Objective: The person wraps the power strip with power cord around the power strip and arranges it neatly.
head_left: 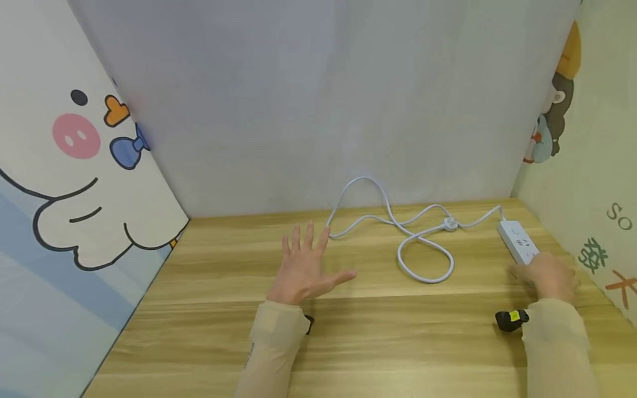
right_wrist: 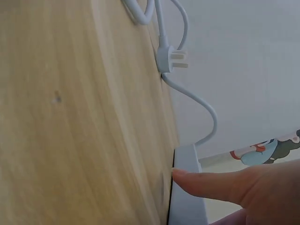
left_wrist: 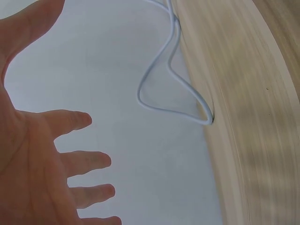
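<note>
Between the fingers [right_wrist: 208, 185] of the right hand [head_left: 546, 276] lies the power strip [head_left: 518, 241].

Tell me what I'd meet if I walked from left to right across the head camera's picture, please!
Bird drawing → left hand → plug → power strip → letters "SO".
</note>
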A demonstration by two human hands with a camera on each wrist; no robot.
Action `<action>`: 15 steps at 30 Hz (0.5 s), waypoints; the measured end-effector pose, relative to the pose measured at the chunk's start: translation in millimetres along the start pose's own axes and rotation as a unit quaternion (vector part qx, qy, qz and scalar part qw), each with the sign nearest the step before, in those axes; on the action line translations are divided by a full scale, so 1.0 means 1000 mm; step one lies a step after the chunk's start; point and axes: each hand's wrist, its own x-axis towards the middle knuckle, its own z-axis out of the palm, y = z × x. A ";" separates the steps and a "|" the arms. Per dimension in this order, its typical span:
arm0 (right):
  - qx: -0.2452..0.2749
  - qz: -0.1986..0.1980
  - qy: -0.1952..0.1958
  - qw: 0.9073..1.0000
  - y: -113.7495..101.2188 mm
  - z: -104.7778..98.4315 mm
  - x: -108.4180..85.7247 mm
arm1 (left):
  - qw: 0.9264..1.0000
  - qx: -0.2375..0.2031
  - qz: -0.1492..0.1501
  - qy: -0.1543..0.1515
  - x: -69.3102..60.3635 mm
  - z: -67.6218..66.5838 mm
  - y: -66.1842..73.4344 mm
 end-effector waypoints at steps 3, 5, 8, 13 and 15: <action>0.005 0.015 -0.004 1.000 0.002 0.003 0.001 | 1.000 0.002 0.003 0.001 0.000 0.002 0.000; 0.007 0.021 0.004 1.000 0.004 0.004 0.001 | 1.000 0.003 0.003 -0.001 0.000 0.003 0.000; 0.005 0.019 0.017 1.000 0.006 0.005 0.001 | 1.000 0.001 0.000 -0.009 0.000 0.004 0.000; -0.008 0.000 0.028 1.000 0.005 0.002 0.002 | 1.000 -0.006 0.000 -0.015 0.000 0.005 0.001; -0.009 -0.007 0.024 1.000 0.004 -0.001 0.002 | 1.000 -0.006 0.002 -0.016 0.000 0.005 0.002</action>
